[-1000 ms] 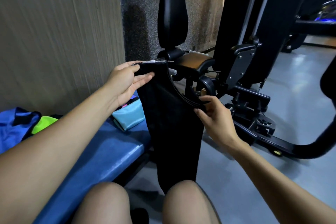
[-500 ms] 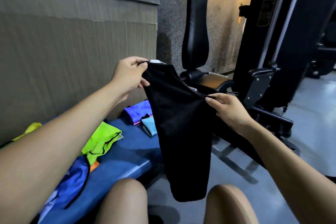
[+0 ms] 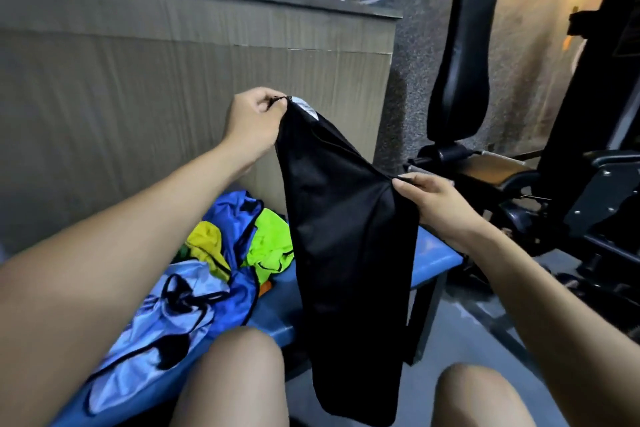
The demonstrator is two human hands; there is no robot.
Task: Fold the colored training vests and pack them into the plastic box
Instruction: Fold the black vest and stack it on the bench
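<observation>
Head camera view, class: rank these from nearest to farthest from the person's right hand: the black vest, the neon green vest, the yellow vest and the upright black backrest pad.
Measured from the right hand:
1. Black vest: pinched in that hand, hanging in the middle.
2. Neon green vest: on the blue bench, just left of the black vest.
3. Yellow vest and upright black backrest pad: too close to call; one far left, one up right.

No text or label here is legible.
</observation>
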